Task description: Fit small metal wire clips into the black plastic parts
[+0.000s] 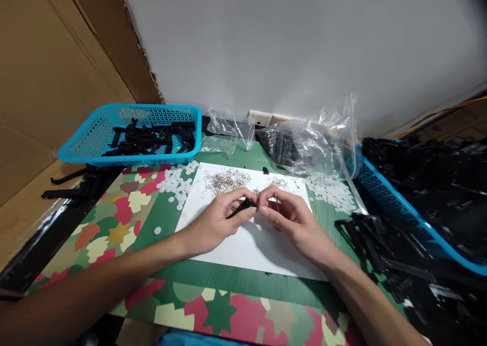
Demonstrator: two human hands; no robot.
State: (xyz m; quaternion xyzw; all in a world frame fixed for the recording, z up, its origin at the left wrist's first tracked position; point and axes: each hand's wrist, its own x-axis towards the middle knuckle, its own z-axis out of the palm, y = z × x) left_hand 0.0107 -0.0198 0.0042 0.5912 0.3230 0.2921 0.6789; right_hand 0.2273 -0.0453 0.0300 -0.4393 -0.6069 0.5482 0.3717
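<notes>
My left hand (216, 219) is closed around a small black plastic part (243, 206), thumb and forefinger gripping its end. Close against it, my right hand (291, 214) is pinched, its fingertips meeting the part's tip. A thin metallic piece (277, 200) shows between the right fingers; its kind is too small to tell. Both hands are above a white sheet (224, 260). Beyond them on that sheet lies a pile of tiny metal pieces (224, 180), with a smaller scatter of them (277, 184) behind the right hand.
White plastic discs (177, 183) lie left of the sheet, and more white pieces (331, 191) right. A blue basket (76, 145) of black parts stands back left; another blue basket (414, 211) is at right, beside loose black parts (373, 249). See-through bags (304, 143) lie behind.
</notes>
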